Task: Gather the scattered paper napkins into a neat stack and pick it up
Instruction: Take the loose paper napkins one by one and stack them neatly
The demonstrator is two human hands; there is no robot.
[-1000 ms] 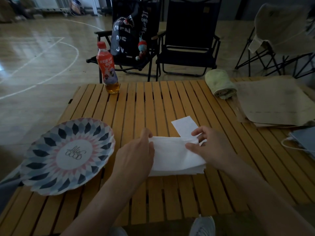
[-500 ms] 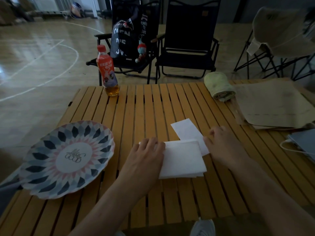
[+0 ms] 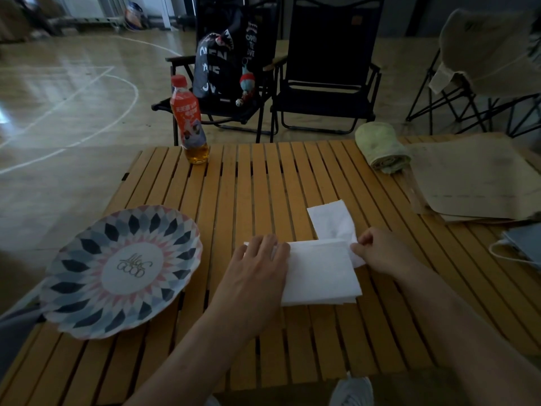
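A small stack of white paper napkins (image 3: 320, 272) lies on the slatted wooden table (image 3: 251, 186), near its front middle. My left hand (image 3: 257, 268) lies flat on the stack's left part, fingers straight, pressing it down. One more white napkin (image 3: 332, 219) sticks out askew from under the stack's far right corner. My right hand (image 3: 380, 252) sits at the stack's right edge and pinches the near end of that loose napkin between thumb and fingers.
A patterned plate (image 3: 123, 271) sits at the left. A red-labelled drink bottle (image 3: 190, 121) stands at the far edge. A rolled green towel (image 3: 380, 148), brown paper sheets (image 3: 474, 177) and a grey bag (image 3: 524, 244) lie at the right. Dark folding chairs (image 3: 325, 74) stand beyond.
My left hand has shifted from the stack's left edge onto its top. My right hand let go of the stack's top and now pinches the loose napkin at the right edge.
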